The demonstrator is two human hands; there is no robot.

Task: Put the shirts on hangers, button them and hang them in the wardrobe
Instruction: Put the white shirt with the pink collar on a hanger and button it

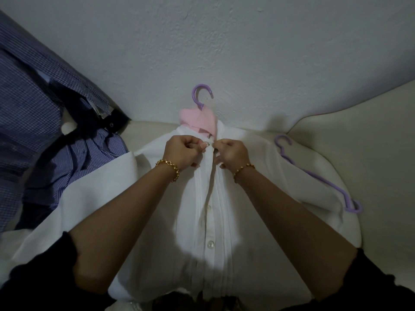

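A white shirt (247,198) lies front-up on a cream sofa, on a purple hanger (201,95) whose hook sticks out above the collar. A pink collar piece (198,121) shows at the neck. My left hand (184,151) and my right hand (232,154) pinch the two edges of the placket together just below the collar, fingers closed on the fabric. Two white buttons (210,244) show lower down the placket.
A second purple hanger (318,176) lies on the sofa to the right, partly under the white sleeve. A heap of blue striped and checked shirts (51,135) fills the left side. The sofa arm (363,135) rises at the right; a pale wall stands behind.
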